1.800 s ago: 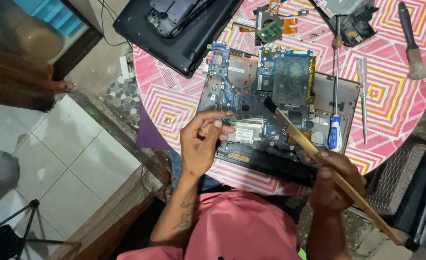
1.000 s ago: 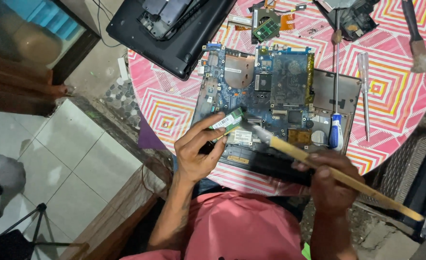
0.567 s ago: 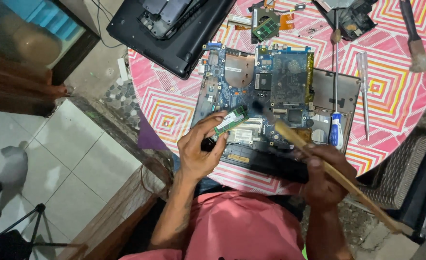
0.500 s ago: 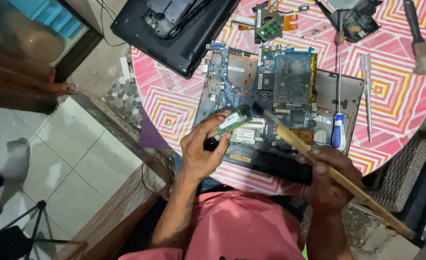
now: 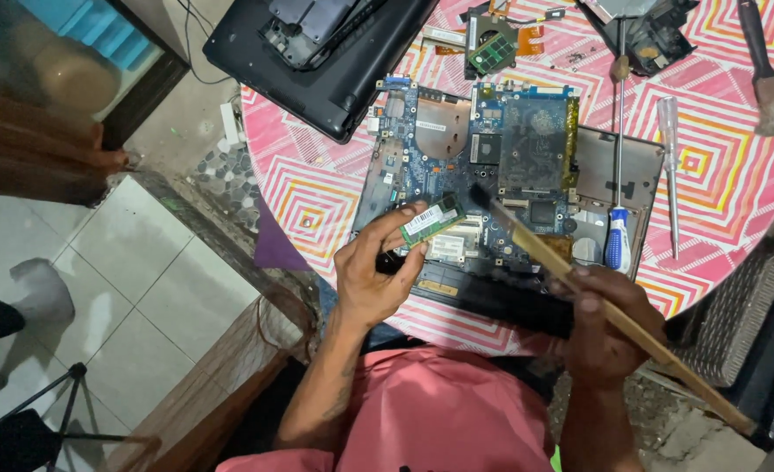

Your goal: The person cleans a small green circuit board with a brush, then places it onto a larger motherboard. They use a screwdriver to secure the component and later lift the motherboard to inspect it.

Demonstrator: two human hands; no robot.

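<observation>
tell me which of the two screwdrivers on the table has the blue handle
The long one with the blue and white handle, lying across the open laptop base nearest the right hand. The other screwdriver, further right on the tablecloth, has a clear handle.

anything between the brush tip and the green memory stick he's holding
Nothing visible: the wooden-handled brush in the right hand reaches right beside the green memory module pinched by the left hand.

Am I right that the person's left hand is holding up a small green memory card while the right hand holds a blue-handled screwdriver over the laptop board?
Not quite. In the head view the right hand holds a long wooden-handled brush; the blue-handled screwdriver lies on the laptop board. The left hand does hold the small green memory card.
</observation>
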